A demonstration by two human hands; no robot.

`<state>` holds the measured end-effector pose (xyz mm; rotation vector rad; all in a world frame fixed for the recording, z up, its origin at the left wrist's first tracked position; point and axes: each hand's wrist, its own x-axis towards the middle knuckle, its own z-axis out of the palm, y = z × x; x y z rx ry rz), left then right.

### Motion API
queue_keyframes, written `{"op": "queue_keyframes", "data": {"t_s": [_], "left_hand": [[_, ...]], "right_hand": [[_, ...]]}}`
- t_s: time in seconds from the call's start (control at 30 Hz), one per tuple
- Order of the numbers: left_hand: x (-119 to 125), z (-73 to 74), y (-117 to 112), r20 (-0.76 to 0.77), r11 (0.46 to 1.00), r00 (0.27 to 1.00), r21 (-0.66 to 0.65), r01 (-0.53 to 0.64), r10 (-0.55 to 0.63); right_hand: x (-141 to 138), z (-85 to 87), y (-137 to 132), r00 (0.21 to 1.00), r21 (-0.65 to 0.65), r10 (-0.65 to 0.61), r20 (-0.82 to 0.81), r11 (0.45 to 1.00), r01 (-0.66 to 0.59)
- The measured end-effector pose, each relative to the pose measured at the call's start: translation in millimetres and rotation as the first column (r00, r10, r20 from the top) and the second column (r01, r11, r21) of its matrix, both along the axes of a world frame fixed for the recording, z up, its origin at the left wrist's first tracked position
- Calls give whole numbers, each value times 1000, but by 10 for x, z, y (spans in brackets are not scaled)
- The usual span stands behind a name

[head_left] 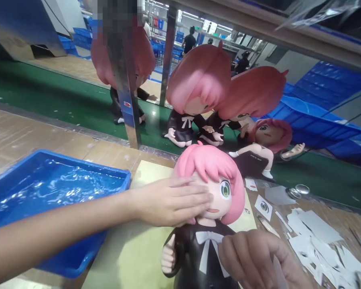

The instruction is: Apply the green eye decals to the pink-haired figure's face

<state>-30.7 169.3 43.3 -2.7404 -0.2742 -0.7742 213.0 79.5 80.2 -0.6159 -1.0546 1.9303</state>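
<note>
The left hand point(176, 200) lies flat across the face of the pink-haired figure point(207, 221), back of hand upward, fingers extended, nearly together and pointing right; one green eye point(225, 189) remains exposed. The left forearm point(78, 226) extends from the lower left, above the blue tray point(124, 179). The right hand point(255, 257) is positioned before the figure's chest, fingers curled around a pale, thin item point(278, 273), type not discernible. The figure is located over a yellow sheet point(123, 257), between tray and paper scraps point(314, 241).
</note>
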Motion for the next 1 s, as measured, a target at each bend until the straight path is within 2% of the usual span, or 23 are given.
{"op": "queue_keyframes", "data": {"t_s": [0.07,0.13,0.2,0.37,0.47,0.53,0.6,0.67,0.7,0.77,0.87,0.93,1.0], "left_hand": [[268,-72,83,-17,998,1000,64,7,-6],[418,-140,107,-14,994,999,96,-49,50],[455,-181,76,-24,991,995,90,-94,97],[358,-190,-42,-52,997,996,49,-65,68],[430,-192,-54,-18,972,972,28,-235,235],[523,-196,-54,22,949,949,-8,-315,315],[591,-196,-54,58,963,961,-13,-270,270],[609,-190,-44,85,991,987,-19,-136,137],[603,-186,-33,114,997,991,-40,-58,62],[578,-175,4,225,989,974,-132,68,-37],[563,-159,75,412,963,911,-246,109,2],[580,-157,119,434,971,900,-227,73,34],[614,-164,153,393,988,919,-152,39,24]], "right_hand": [[45,-3,8,1000,8,-20,-16,1000,20],[110,-13,14,999,10,-44,-27,999,45],[190,-28,19,995,-18,-92,-26,996,92],[388,-107,53,984,-93,-179,-21,980,177],[465,-159,89,983,-112,-184,8,977,184],[496,-153,113,970,-172,-235,65,955,243],[515,-104,134,928,-239,-320,191,902,360],[527,-37,160,860,-259,-364,357,846,465],[532,-8,178,829,-240,-357,431,840,487],[542,22,230,773,-162,-329,543,862,481],[560,6,360,688,3,-288,666,923,384],[573,-11,468,632,73,-270,727,945,319],[579,-16,569,590,101,-275,760,945,310]]}}
